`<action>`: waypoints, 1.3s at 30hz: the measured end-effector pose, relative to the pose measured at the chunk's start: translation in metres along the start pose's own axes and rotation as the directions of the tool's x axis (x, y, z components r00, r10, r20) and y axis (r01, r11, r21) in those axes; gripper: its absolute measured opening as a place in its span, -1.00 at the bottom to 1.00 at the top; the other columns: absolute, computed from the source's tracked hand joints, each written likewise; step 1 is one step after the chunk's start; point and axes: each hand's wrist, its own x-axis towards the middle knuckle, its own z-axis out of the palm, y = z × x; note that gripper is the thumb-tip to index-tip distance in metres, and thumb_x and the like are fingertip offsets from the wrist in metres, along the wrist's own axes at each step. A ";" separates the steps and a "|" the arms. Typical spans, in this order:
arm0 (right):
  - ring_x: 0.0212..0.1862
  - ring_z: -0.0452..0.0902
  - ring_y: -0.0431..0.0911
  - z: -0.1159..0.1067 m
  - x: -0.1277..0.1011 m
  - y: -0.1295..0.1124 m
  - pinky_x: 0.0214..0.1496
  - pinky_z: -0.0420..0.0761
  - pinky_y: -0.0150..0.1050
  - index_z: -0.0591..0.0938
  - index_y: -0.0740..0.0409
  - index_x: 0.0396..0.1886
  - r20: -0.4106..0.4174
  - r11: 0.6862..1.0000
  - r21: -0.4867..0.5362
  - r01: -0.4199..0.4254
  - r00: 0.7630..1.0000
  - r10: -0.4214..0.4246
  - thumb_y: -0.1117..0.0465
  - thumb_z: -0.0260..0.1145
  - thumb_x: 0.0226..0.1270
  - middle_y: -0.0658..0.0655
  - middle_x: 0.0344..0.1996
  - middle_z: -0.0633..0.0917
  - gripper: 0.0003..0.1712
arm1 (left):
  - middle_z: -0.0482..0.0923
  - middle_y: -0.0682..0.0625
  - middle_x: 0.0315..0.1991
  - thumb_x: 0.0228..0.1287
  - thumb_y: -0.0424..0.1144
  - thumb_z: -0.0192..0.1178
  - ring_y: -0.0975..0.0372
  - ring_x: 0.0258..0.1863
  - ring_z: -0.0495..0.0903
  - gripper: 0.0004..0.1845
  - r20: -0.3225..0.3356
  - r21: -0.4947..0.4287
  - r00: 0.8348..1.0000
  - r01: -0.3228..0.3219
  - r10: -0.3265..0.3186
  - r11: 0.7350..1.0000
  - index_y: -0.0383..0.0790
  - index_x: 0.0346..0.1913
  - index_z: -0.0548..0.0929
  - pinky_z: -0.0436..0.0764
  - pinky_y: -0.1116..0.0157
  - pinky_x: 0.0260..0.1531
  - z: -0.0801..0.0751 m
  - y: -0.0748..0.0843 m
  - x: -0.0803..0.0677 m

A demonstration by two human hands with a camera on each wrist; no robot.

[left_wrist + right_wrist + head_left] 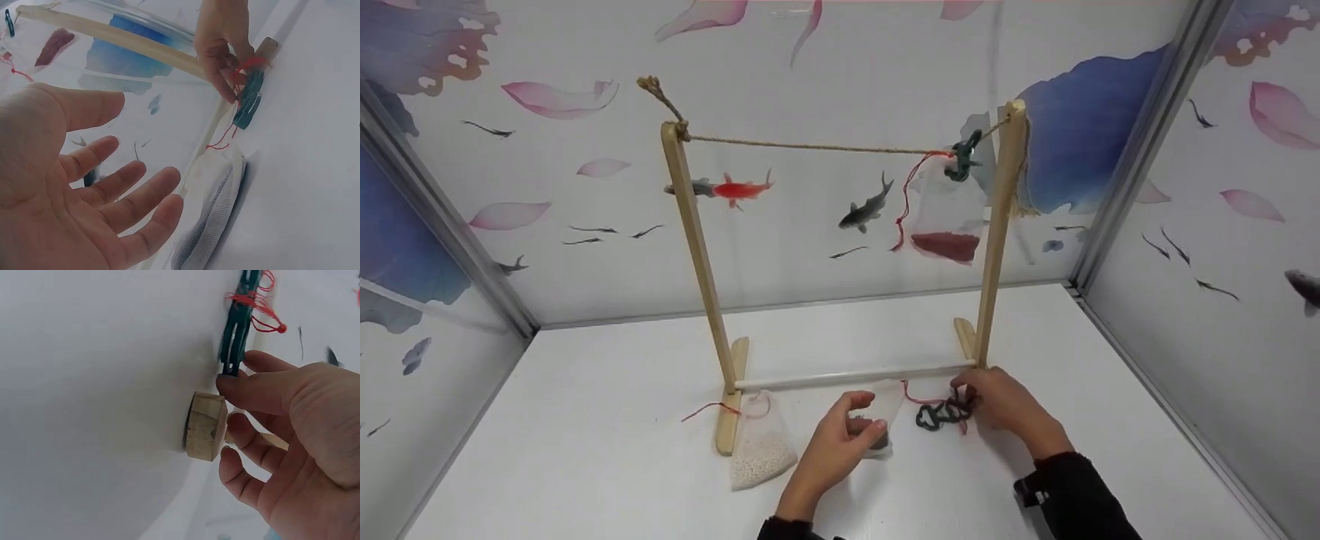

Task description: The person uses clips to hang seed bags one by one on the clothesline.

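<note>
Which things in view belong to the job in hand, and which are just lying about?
Likely the job:
right hand, pinching the green clip
left hand, beside the dark-filled bag
wooden frame, rope
hanging bag
pale-grain bag (untouched; probably belongs)

Just around, seemingly:
printed back wall
metal corner post
Nothing loose looks stray.

Dark green clip: you're pinching one end between thumb and fingertip of your right hand. Red string is wrapping its middle in a loose tangle, a knot dangling to one side. White mesh bag: lying on the white table just in front of the white bar, its mouth pointing away from you, dark filling bulging its near end. Your left hand is hovering beside it, fingers loosely bent, holding nothing.
</note>
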 end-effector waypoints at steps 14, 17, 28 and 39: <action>-0.18 0.61 0.11 -0.034 -0.032 -0.048 -0.20 0.64 0.00 0.71 0.29 0.03 -0.350 0.999 -0.016 -0.035 0.936 0.027 0.54 0.44 0.20 0.13 -0.28 0.74 -0.62 | 0.52 0.00 0.24 0.51 -0.07 0.19 0.17 0.11 0.61 -0.57 -0.052 0.274 0.953 -0.275 0.299 0.922 -0.12 0.32 0.50 0.62 0.15 0.05 -0.007 0.021 -0.005; -0.22 0.61 0.04 -0.046 -0.040 -0.072 -0.26 0.63 -0.08 0.71 0.27 0.03 -0.423 0.999 -0.033 0.028 0.905 -0.039 0.55 0.45 0.17 0.10 -0.30 0.74 -0.60 | 0.53 0.01 0.22 0.50 -0.06 0.20 0.20 0.09 0.61 -0.55 -0.044 0.350 0.929 -0.330 0.368 0.877 -0.14 0.33 0.51 0.62 0.16 0.03 -0.007 0.029 -0.007; -0.19 0.60 -0.12 -0.050 -0.064 -0.132 -0.29 0.66 -0.24 0.75 0.15 0.02 -0.512 0.963 -0.167 0.213 0.816 -0.269 0.54 0.57 0.02 0.00 -0.25 0.71 -0.48 | 0.61 0.01 0.12 0.51 -0.02 0.19 0.26 -0.01 0.66 -0.51 -0.012 0.297 0.900 -0.413 0.436 0.861 -0.20 0.35 0.52 0.64 0.26 -0.02 0.001 0.062 -0.012; -0.16 0.57 -0.19 -0.038 -0.068 -0.149 -0.28 0.64 -0.29 0.72 0.09 0.10 -0.499 0.955 -0.167 0.246 0.814 -0.297 0.51 0.58 0.03 -0.06 -0.20 0.68 -0.41 | 0.73 0.09 -0.23 0.51 0.00 0.18 0.36 -0.37 0.69 -0.58 0.012 0.088 0.965 -0.263 0.263 0.961 -0.25 0.16 0.66 0.69 0.32 -0.26 0.000 0.058 -0.015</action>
